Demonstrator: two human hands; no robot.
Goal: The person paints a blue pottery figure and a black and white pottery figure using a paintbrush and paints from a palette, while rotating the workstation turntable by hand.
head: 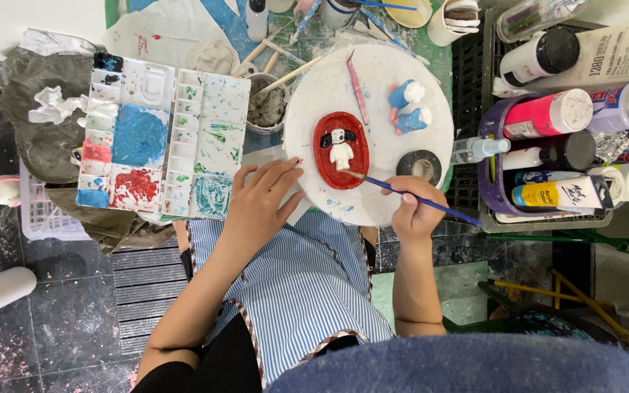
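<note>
A red oval clay dish (pixel 341 149) with a small white and black dog figure in it lies on a round white turntable (pixel 373 109). My right hand (pixel 414 207) grips a thin blue-handled paintbrush (pixel 420 202), whose tip touches the dish's lower right rim. My left hand (pixel 260 204) rests flat with its fingers spread, its fingertips at the turntable's left edge. A paint palette (pixel 161 138) smeared with blue, red and green sits to the left. Two small blue and white clay figures (pixel 409 108) stand on the turntable beyond the dish.
A roll of black tape (pixel 420 164) and a pink tool (pixel 358 91) lie on the turntable. A cup of grey water (pixel 267 105) holds brushes. Paint tubes and bottles (pixel 562 153) crowd a tray on the right. A striped apron (pixel 307 284) covers my lap.
</note>
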